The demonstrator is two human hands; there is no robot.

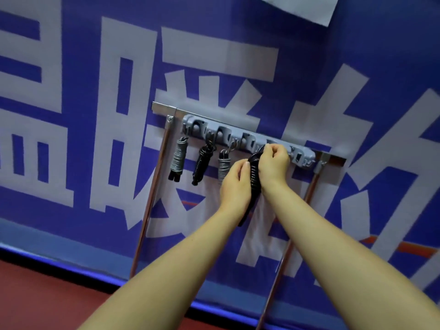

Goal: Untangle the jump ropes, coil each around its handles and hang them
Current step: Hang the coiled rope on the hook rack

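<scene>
A grey hook rack (304,155) is fixed on a metal stand against a blue banner. Three coiled jump ropes hang from it: a grey one (178,158) at the left, a black one (202,164) beside it, and another grey one (223,169) third. A fourth, black coiled rope (253,177) is up at the rack's fourth hook. My left hand (234,184) grips its coiled body. My right hand (273,160) pinches its top loop at the hook. The hook itself is hidden behind my fingers.
The stand's two copper-coloured legs (152,196) run down to a red floor (47,296). The blue banner (95,115) with large white characters fills the background. One rack slot to the right of my hands holds nothing.
</scene>
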